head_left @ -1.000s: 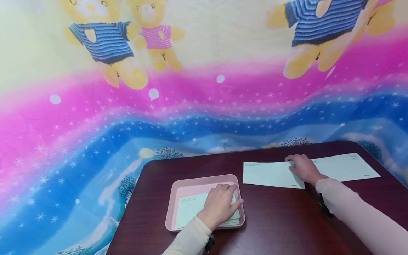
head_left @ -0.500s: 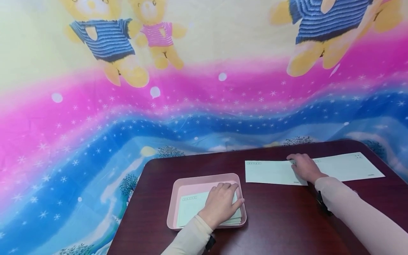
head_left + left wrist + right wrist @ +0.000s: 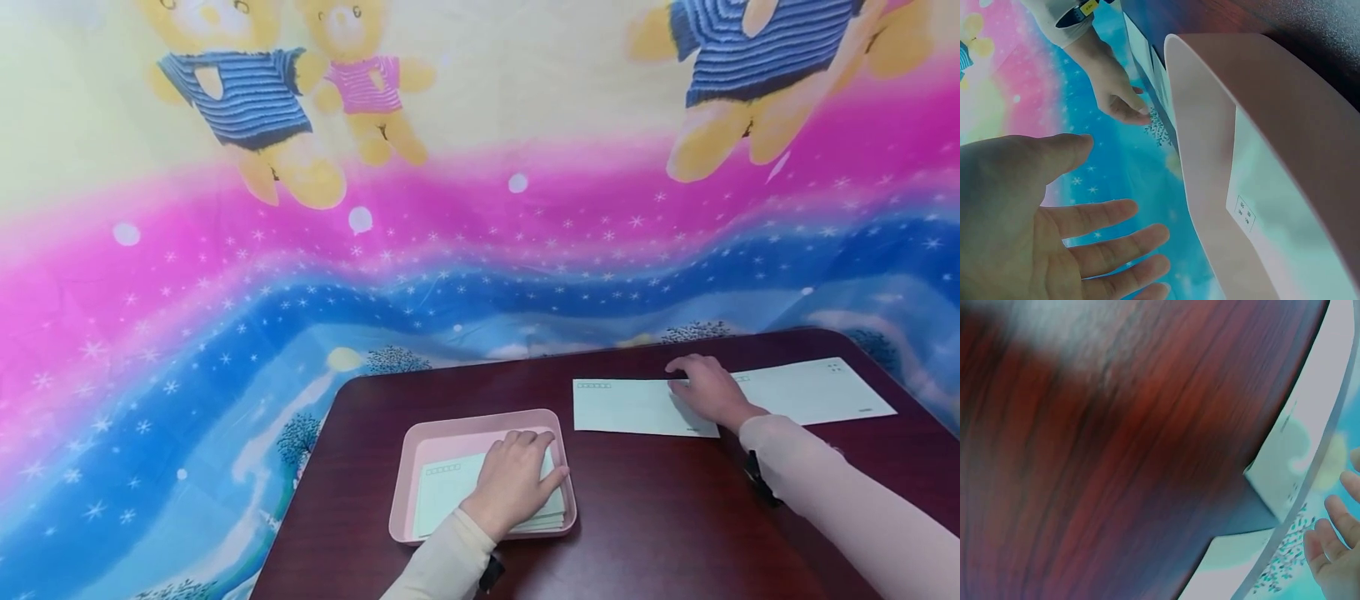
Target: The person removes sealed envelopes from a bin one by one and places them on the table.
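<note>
My left hand (image 3: 513, 483) hovers over a pink tray (image 3: 480, 422) that holds a stack of pale green envelopes (image 3: 450, 498). In the left wrist view its fingers (image 3: 1116, 256) are spread, apart from the tray wall (image 3: 1207, 150), with nothing in the palm. On the right, my right hand (image 3: 708, 390) is above the meeting ends of two more envelopes, a left one (image 3: 618, 408) and a right one (image 3: 817, 393). Loosely bent and holding nothing, its fingers (image 3: 1341, 515) show at the edge of the right wrist view, beyond the envelopes (image 3: 1288, 440).
A dark reddish-brown table (image 3: 637, 508) with rounded corners carries everything. Behind it hangs a patterned cloth (image 3: 495, 217) with bears and snowflakes, close to the table's back edge. Each wrist wears a black band (image 3: 761, 479).
My right hand has shifted slightly left over the envelopes, its thumb and fingers a little wider apart. The left hand has barely moved. The envelopes and tray stay in place.
</note>
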A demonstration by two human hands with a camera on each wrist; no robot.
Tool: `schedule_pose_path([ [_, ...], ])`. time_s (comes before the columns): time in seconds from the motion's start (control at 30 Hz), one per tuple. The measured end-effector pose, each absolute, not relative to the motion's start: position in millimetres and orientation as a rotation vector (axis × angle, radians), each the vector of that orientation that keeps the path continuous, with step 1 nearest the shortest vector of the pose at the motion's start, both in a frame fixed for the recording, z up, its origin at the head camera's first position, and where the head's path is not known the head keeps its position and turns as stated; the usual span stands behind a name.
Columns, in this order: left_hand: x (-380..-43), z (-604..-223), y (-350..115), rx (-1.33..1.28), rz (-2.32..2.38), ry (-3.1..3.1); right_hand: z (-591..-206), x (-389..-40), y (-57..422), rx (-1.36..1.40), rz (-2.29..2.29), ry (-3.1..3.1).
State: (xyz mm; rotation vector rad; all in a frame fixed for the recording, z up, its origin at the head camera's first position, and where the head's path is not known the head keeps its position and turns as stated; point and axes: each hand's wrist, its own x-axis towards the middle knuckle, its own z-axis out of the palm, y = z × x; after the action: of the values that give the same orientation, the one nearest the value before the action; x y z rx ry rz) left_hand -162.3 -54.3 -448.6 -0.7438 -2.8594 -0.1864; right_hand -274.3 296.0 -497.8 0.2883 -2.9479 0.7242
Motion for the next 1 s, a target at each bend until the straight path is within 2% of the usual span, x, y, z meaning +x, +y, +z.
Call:
schedule_pose_path([
  [1.0, -163, -449, -73, -0.649, -0.240, -2.912, -478, -246, 232, 0.469, 0.806, -2.879],
])
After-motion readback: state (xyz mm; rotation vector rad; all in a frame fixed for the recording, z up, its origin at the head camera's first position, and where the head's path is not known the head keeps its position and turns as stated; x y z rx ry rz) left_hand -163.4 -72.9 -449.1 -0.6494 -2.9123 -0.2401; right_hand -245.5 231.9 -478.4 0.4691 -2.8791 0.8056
